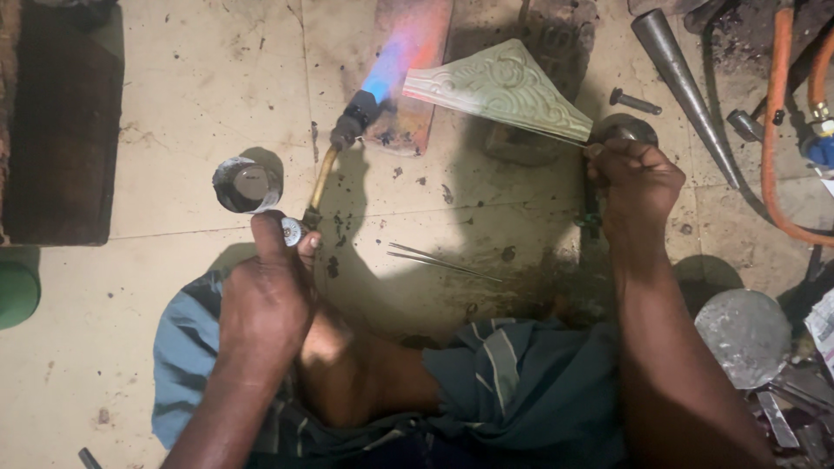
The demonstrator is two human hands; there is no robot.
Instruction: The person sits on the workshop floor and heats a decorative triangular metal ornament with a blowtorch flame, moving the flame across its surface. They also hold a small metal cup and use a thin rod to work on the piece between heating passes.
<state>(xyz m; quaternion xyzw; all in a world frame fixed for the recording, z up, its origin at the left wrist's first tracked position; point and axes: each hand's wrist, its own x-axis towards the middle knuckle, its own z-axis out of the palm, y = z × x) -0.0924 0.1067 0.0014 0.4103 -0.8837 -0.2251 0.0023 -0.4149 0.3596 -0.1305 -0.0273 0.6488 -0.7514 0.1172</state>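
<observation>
Two bare hands work over a stained tile floor, where the person sits cross-legged with everything laid within arm's reach. Largest of the pieces in play is the pale embossed metal sheet, fan-shaped with scrollwork, held up off the floor near its far edge so the flame can reach one end without scorching the tiles; a reddish slab lies under the flame's path, seemingly as a heat guard. The right hand reaches forward with the wrist bent down, fingers closed tight on a thin tool that appears to pinch the sheet's right corner, keeping the skin well apart from the heat. The torch slants up and away from the body, its blue flame licking the sheet's left end. The left hand sits near the knee, fingers wrapped around the torch's base with the thumb up by the valve knob, arm drawn in close for steadiness. A small round metal cup stands just beside that thumb. Thin wires lie between the hands.
</observation>
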